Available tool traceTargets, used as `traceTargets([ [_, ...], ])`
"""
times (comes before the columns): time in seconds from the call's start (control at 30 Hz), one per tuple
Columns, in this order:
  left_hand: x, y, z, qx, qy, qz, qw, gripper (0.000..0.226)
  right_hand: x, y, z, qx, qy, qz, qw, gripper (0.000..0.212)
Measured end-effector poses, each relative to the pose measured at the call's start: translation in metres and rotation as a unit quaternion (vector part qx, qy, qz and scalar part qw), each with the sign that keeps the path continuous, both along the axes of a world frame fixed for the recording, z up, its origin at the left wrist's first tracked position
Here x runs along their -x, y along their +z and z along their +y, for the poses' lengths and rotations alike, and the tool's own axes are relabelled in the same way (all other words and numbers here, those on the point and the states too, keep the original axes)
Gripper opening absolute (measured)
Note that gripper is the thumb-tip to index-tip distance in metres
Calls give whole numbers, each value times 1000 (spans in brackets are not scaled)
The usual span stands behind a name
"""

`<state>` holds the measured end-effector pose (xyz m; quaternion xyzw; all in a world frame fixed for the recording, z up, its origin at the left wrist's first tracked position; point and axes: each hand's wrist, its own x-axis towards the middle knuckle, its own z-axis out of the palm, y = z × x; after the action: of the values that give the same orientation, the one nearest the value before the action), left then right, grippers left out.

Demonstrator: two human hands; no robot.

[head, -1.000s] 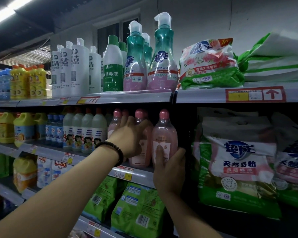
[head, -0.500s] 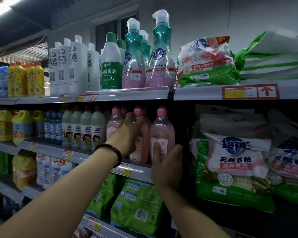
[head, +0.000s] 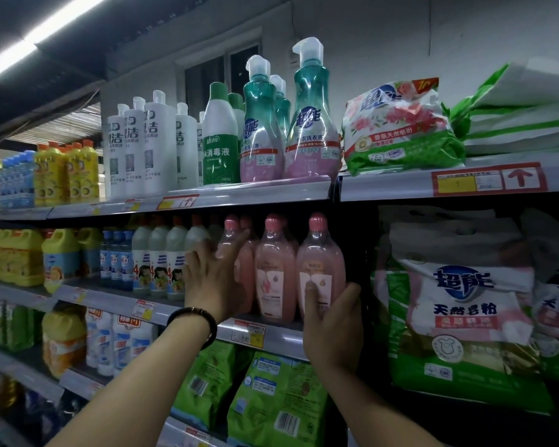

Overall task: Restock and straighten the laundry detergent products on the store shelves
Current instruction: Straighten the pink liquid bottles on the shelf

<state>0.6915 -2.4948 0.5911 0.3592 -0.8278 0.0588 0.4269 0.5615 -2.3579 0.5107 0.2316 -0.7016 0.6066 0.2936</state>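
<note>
Your right hand (head: 333, 324) is wrapped around the lower part of the rightmost pink, pear-shaped plastic detergent bottle (head: 320, 269) on the middle shelf (head: 265, 333); the thumb lies up the front label and the other fingers curl round its right side, so the fingers grip that bottle. Your left hand (head: 215, 279) is spread open, fingers (head: 236, 243) stretched flat against the leftmost pink bottle (head: 229, 233) of the same row, touching it without closing around it. A dark beaded bracelet (head: 196, 319) sits on that wrist.

Between your two hands stands a third pink bottle (head: 275, 272), upright like the others, with more pink bottles behind. All of them stand at the right end of the middle shelf, near its front edge, just above the red and yellow price tags (head: 249, 330).

Left of your left hand runs a row of pale bottles with cartoon labels (head: 158, 262), then small blue bottles (head: 117, 259) and yellow jugs (head: 58, 256). Right of the pink bottles hang large green, pink and white washing powder bags (head: 459, 304).

On the top shelf (head: 239, 195), directly above, stand teal pump bottles with pink bases (head: 310, 124), a green and white disinfectant bottle (head: 220, 140), and tall white bottles (head: 149, 143); a floral powder bag (head: 400, 127) lies to the right. Below the middle shelf, green refill pouches (head: 278, 398) lean forward.
</note>
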Motion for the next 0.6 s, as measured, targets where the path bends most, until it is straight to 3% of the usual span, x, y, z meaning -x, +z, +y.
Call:
traceTargets([
  [0.1,3,4,-6,-21,-2,-69,997,91,1,1,0,-2,-3,0,1000,53],
  [0.17,5,3,-7,-21,-18,-60,998,80,1,1,-1,-5,-3,2,1000,55],
  [0.33,9,-4,-15,-57,-117,64,989,47,1,0,-1,-2,4,0,1000,54],
  [0.47,12,-4,-22,-75,-154,151,973,45,0,1,0,0,7,-4,1000,52],
  [0.6,11,-5,-29,-147,-206,254,933,60,0,1,-2,-2,2,-6,1000,52],
])
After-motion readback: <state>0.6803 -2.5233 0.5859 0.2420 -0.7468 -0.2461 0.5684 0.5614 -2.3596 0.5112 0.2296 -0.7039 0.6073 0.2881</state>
